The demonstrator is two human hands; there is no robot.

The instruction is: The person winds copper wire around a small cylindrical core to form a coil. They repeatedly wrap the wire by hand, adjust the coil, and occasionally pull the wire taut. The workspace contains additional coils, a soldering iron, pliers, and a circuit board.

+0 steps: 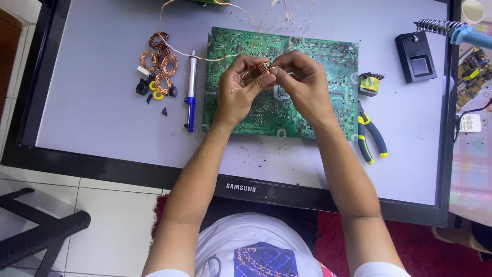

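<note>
A small copper wire coil [260, 69] is pinched between the fingertips of the left hand [237, 92] and the right hand [300, 82], both clenched on it, just above the centre of the frame. A loose strand of wire [179, 51] is seen running from the coil toward the upper left. The coil is held over a green circuit board [328, 56], which is laid solder side up on a flat monitor screen [92, 102] used as a work surface. Left of the board, a blue and white desoldering pump [190, 92] is placed upright in the frame, and beyond it a cluster of copper coils [160, 64] with small yellow and black parts is gathered. At the board's right edge, a small yellow transformer [370, 83] and yellow-handled pliers [371, 136] are located. A black soldering iron stand [417, 54] is positioned at the upper right.
</note>
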